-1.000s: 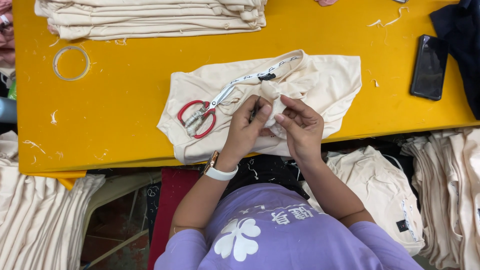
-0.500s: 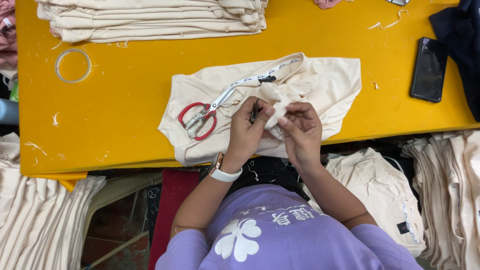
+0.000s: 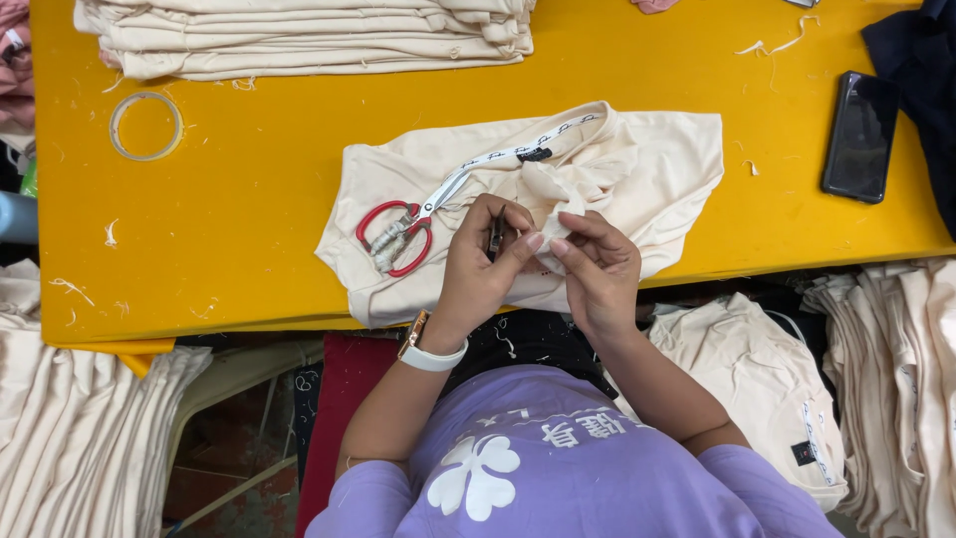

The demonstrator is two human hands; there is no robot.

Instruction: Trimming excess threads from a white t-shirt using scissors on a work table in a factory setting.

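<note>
Yellow table (image 3: 219, 229) carries a cream garment (image 3: 637, 179) at its near edge, with red scissors (image 3: 398, 234) lying on the cloth's left part. Left hand (image 3: 478, 274) is closed around a small dark tool (image 3: 495, 235); right hand (image 3: 597, 269) pinches a fold of the garment between thumb and fingertips. This cloth looks light, soft and limp, best taken by a pinched fold or seam. What kind of tool it is stays hard to make out, and the hands hide the spot being worked.
</note>
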